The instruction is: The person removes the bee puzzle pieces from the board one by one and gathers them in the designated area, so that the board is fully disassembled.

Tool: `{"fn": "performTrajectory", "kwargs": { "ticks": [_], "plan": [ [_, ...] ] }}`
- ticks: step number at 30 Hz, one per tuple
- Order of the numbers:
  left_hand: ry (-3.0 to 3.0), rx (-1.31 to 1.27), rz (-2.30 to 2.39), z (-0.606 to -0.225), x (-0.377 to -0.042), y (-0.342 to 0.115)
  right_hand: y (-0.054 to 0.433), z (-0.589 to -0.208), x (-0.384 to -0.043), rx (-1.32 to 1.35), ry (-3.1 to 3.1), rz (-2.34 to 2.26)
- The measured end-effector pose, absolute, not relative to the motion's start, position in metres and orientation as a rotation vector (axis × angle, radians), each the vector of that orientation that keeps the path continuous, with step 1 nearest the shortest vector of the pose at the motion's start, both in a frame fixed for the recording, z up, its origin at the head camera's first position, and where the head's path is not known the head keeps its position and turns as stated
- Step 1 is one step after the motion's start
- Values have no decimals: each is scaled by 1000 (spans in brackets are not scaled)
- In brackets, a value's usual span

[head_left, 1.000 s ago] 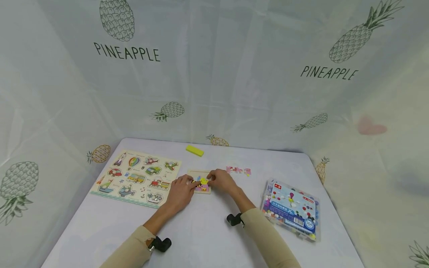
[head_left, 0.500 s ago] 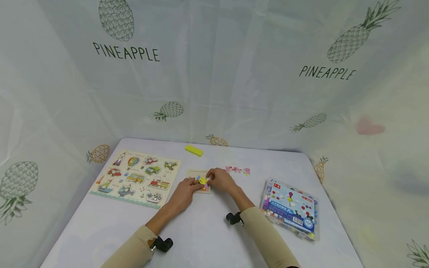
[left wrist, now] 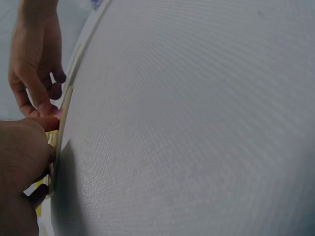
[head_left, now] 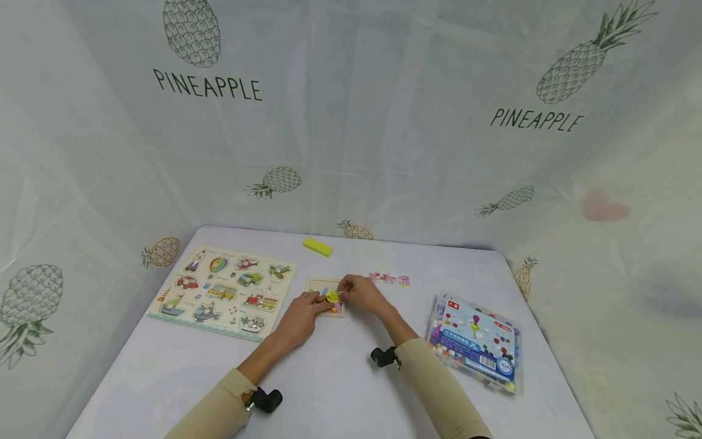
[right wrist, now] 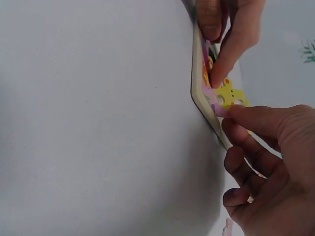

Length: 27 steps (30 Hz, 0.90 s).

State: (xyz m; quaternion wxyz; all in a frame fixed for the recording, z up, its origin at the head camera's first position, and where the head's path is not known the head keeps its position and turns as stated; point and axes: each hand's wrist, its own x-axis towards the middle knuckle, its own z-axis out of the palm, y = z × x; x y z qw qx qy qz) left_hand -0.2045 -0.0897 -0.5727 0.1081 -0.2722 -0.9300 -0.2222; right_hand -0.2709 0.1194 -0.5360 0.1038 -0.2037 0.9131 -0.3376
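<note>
Yellow puzzle pc [right wrist: 229, 93] within sm. wooden tray [right wrist: 197, 64], seating unclear; R hand [head_left: 363, 295] pinches its edge w/ thumb & forefinger. L hand [head_left: 298, 318] lies loosely across tray, one digit straight. Pink pcs [head_left: 405, 281] on table [head_left: 340, 378] beyond R hand; clear box [head_left: 477, 341], farther R, holds coloured parts.

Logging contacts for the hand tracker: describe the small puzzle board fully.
The small puzzle board is a pale, wood-looking rectangle with a raised rim and rounded corner, lying flat on the white table. Yellow and pink artwork shows inside, partly hidden. The left hand touches it; the right hand pinches at its right side.
</note>
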Motion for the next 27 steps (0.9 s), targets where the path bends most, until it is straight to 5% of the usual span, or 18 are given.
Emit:
{"fn": "performTrajectory", "kwargs": {
  "ticks": [10,27],
  "plan": [
    [-2727,-818,-663,-572,-205,-91,135,-517,-280,-519,2601,-1096],
    [-2716,-809,-704,-574,-204,-91,248,-489,-293,-232,2678,-662]
  ]
}}
